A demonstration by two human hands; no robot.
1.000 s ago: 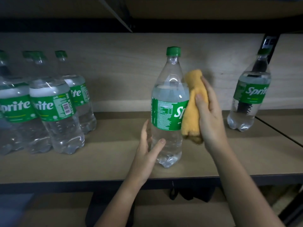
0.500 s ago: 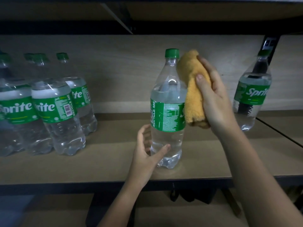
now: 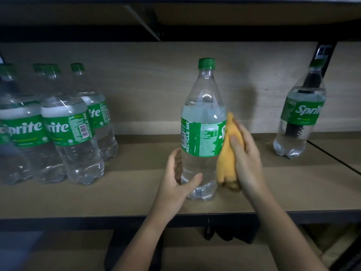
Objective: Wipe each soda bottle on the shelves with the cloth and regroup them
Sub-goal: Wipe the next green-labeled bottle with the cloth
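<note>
Where the view is nearest: two bare forearms reach up from the bottom edge toward the wooden shelf (image 3: pixel 121 196).
Left hand: the left hand (image 3: pixel 176 184) cups the lower body of the centre Sprite bottle (image 3: pixel 202 133); its fingers curve round the far left side, seen through the clear plastic, and the thumb lies across the front just above the base.
Right hand: the right hand (image 3: pixel 245 153) grips a bunched yellow cloth (image 3: pixel 227 155), thumb on the front of the cloth and fingers wrapped behind it.
Cloth: it is pressed against the right side of the centre Sprite bottle, from the label's right edge down to near the base; its lower end hangs just above the shelf.
Centre bottle: it stands upright on the shelf near the front edge, green cap (image 3: pixel 206 63) on, clear liquid filling it to the shoulder, and the green label turned so "RECYCLE ME" and fine print face the camera.
Left group: a cluster of Sprite bottles (image 3: pixel 64 130) stands upright at the left of the same shelf, touching one another, well apart from the centre bottle; the leftmost are cut by the frame edge.
Right bottle: a lone Sprite bottle (image 3: pixel 301 118) stands farther back at the right, near the back panel (image 3: pixel 148 87) and in front of a black shelf upright (image 3: pixel 324 55).
Above: the dark underside of the upper shelf (image 3: pixel 234 16) spans the top.
</note>
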